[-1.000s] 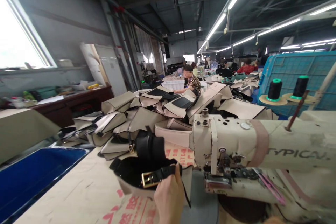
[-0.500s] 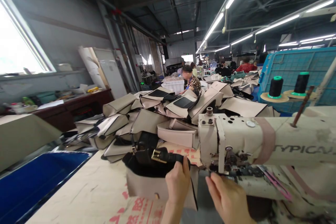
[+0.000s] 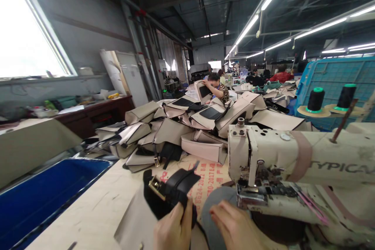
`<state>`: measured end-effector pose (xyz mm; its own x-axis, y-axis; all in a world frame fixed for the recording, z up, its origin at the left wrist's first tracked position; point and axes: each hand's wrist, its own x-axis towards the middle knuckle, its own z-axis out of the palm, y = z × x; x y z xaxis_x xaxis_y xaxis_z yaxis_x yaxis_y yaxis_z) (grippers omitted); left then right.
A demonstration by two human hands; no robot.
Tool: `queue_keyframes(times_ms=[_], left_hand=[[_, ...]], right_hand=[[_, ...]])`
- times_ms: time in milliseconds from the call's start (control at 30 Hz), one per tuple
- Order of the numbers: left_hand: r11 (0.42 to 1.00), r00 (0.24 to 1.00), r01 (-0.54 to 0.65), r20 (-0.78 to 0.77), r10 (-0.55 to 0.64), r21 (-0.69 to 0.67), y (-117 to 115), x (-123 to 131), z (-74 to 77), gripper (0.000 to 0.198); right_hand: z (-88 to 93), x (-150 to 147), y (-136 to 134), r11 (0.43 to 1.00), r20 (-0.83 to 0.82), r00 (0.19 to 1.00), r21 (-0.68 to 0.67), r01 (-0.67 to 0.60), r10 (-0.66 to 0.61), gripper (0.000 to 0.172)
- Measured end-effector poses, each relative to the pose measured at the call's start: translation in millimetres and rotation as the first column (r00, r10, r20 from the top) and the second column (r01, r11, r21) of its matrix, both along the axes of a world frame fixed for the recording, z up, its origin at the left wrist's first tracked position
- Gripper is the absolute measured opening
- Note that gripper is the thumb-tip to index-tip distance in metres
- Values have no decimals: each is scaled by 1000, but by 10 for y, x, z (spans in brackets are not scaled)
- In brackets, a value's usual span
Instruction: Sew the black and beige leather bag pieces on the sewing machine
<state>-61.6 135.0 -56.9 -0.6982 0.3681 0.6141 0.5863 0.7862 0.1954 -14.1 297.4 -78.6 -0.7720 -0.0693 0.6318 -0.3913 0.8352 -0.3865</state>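
Two bare hands are working at the bottom of the view, just before a cream industrial sewing machine (image 3: 295, 164) on the pale wooden bench (image 3: 96, 211). The left hand (image 3: 173, 228) is pinching a black leather strap with a gold rectangular buckle (image 3: 172, 187), fingers (image 3: 181, 213) pressed around it; the strap is rising from a beige handbag panel (image 3: 137, 222) lying on the bench. The right hand (image 3: 237, 228) is resting on a grey rounded pad (image 3: 216, 207) below the machine's head, fingers loosely together and holding nothing. Behind, a heap of beige handbags with black trim (image 3: 187, 125) is covering the bench. A deep blue bin (image 3: 38, 195) is sitting at the left; I cannot tell what is inside it. A turquoise plastic crate (image 3: 331, 76) is standing behind two black thread cones (image 3: 329, 99).
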Motion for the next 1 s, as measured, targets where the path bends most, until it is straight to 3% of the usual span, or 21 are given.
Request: queue_keyframes(times_ms=[67,133,233,300,467,600,733,800,900,1000], left_hand=[[996,999,-26,37,22,88,340,-123,358,37],[995,999,4,35,-7,97,654,-273,654,38],[996,997,45,56,-49,75,927,-429,837,39],[993,992,52,108,-63,105,953,-448,814,40],[960,955,136,224,-193,243,891,-357,731,39],[958,946,117,264,-188,261,1063,-449,755,36],[933,836,212,441,-327,291,1100,-488,664,37],[908,780,245,488,-393,339,955,-391,571,38],[886,723,174,555,-411,430,591,-170,387,41],[876,722,39,592,-357,481,219,27,205,49]], right_hand=[[109,-39,137,989,-136,989,-145,40,-60,29],[168,-102,207,943,-280,925,-284,175,-257,21],[185,-183,180,836,-325,798,-411,364,-508,15],[185,-186,144,810,-334,761,-426,404,-556,14],[197,-92,197,852,-333,815,-405,332,-475,14],[211,-140,206,770,-311,732,-460,442,-606,18],[193,-205,165,799,-257,793,-435,416,-553,14],[169,-148,198,849,-269,850,-422,319,-453,11],[185,98,318,885,-280,901,-422,194,-331,15],[349,476,482,837,-278,844,-455,305,-459,19]])
